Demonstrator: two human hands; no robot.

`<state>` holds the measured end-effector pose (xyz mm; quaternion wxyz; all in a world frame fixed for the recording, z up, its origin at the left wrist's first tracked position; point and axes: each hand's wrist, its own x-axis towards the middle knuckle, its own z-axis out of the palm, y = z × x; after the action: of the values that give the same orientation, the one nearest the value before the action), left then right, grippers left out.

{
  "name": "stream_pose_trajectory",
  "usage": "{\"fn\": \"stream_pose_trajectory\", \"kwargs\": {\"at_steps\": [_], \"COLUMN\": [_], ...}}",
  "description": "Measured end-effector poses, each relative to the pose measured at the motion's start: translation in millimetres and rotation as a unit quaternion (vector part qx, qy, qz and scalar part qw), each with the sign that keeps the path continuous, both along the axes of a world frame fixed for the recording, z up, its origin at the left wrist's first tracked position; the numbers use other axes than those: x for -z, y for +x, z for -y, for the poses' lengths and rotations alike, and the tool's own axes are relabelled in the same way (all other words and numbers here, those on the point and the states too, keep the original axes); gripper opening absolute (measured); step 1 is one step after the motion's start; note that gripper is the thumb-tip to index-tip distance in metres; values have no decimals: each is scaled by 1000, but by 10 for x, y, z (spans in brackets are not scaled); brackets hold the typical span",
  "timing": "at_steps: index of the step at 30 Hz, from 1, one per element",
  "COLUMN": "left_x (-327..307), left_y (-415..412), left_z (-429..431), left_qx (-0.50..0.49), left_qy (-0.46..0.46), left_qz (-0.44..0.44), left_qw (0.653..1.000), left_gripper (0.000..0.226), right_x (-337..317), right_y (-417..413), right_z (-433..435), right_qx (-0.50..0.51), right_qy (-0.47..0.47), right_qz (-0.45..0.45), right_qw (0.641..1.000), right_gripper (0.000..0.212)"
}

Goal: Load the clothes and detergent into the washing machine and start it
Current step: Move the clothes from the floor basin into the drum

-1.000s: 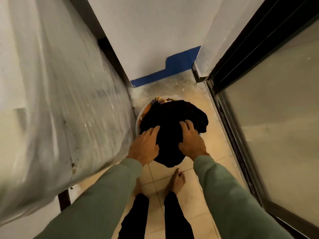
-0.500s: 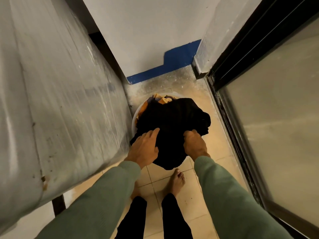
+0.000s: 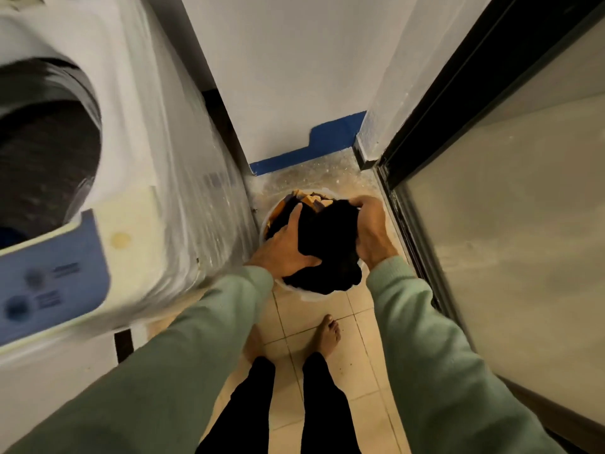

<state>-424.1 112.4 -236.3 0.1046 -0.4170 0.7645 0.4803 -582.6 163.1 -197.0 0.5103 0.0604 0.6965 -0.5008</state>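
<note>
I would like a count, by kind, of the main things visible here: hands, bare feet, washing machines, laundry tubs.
Hands: 2, the left hand and the right hand, both gripping the black garment
Bare feet: 2, one in full view, the other partly behind the left sleeve
Washing machines: 1
Laundry tubs: 1, white
Total: 6

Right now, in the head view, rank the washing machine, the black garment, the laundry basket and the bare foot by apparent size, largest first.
1. Washing machine, though nearness inflates it.
2. Black garment and white laundry basket: unsure, since the garment hides most of the basket.
3. Bare foot, smallest.
</note>
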Motion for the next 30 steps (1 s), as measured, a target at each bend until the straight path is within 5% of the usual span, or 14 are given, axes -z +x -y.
{"fn": "stream_pose_trajectory", "kwargs": {"at_steps": [3, 9, 15, 18, 23, 25, 28, 30], "left_x": [-390, -1118, -2126, -2593, -3319, -3583, -3972, -4166], "left_y": [-121, -300, -269, -208, -163, -155, -128, -72], "left_z": [11, 84, 305, 400, 497, 494, 479, 505], "left_qx": [-57, -137, -221, -267, -263, -236, -235, -235], "left_qy": [54, 17, -12, 1, 30, 23, 31, 41], "left_qz": [-76, -80, -171, -247, -337, -372, -438, -467], "left_qw": [994, 987, 960, 931, 904, 897, 867, 851], "left_gripper": [128, 44, 47, 54, 52, 50, 36, 35], "right_x": [-561, -1532, -2356, -2365, -2329, -2384, -2440, -2503], "right_y": [-5, -26, -264, -386, -321, -201, -36, 59], "right_z": [86, 350, 262, 116, -35, 23, 102, 158], "right_qx": [-41, -166, -210, -172, -374, -393, -320, -220], "right_qy": [-52, -78, -171, -163, -70, -34, -54, -127], "right_qz": [55, -61, -179, -297, -297, -349, -339, -287], "right_qw": [996, 981, 946, 925, 876, 850, 883, 924], "right_gripper": [22, 12, 7, 29, 109, 121, 103, 58]}}
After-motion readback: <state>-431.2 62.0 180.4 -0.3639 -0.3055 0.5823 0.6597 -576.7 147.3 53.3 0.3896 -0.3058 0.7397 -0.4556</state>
